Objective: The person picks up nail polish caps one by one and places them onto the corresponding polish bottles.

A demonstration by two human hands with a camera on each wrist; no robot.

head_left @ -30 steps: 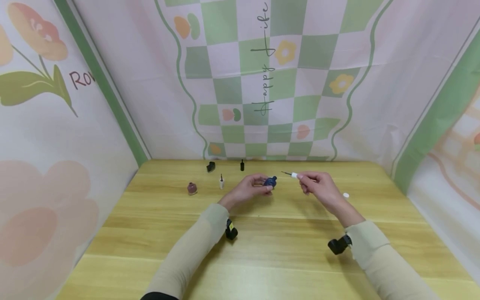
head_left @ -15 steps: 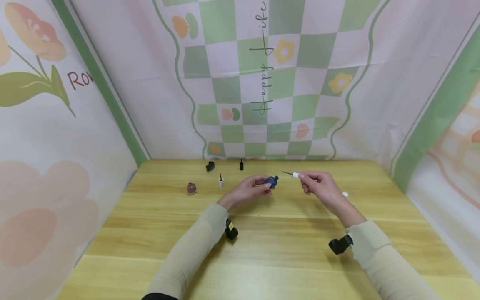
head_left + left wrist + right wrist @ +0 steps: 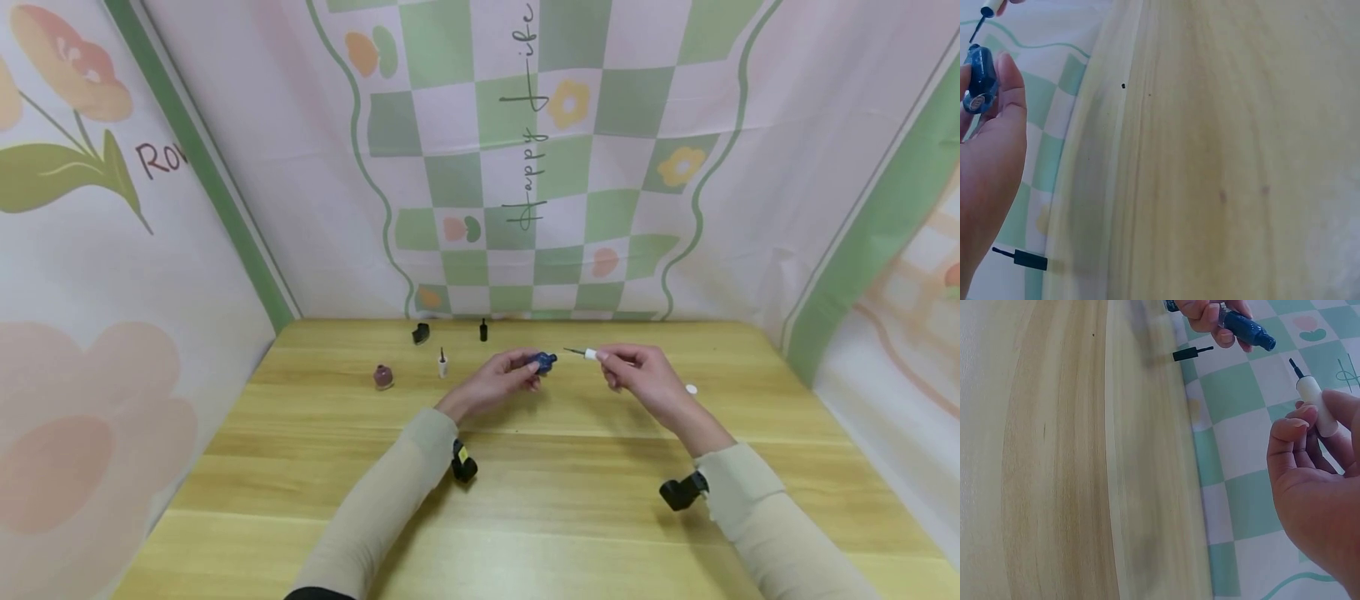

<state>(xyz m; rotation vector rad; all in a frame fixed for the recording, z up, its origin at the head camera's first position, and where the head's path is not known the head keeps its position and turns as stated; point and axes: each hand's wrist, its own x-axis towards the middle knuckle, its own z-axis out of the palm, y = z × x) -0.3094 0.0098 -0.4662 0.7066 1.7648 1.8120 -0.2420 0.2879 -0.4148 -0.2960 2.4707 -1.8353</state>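
My left hand (image 3: pixel 495 382) grips a small blue nail polish bottle (image 3: pixel 545 363) between thumb and fingers, above the table. The uncapped bottle lies tilted, its neck pointing toward the right hand. In my right hand (image 3: pixel 641 375), thumb and fingers pinch a white nail polish cap (image 3: pixel 591 354) with a thin dark brush pointing left. A short gap separates the brush tip from the bottle's mouth, as the right wrist view shows with the white cap (image 3: pixel 1316 406) and the blue bottle (image 3: pixel 1244 328). The left wrist view shows the bottle (image 3: pixel 982 72) held by its sides.
On the wooden table (image 3: pixel 517 517), a mauve polish bottle (image 3: pixel 383 377) and a white brush cap (image 3: pixel 442 364) stand at left. Farther back are a black brush cap (image 3: pixel 483 331) and a black object (image 3: pixel 421 333). A small white round piece (image 3: pixel 691 389) lies beside the right wrist.
The left hand has tipped the blue bottle further over, so its neck points more to the right. The brush in the right hand has levelled and dropped slightly.
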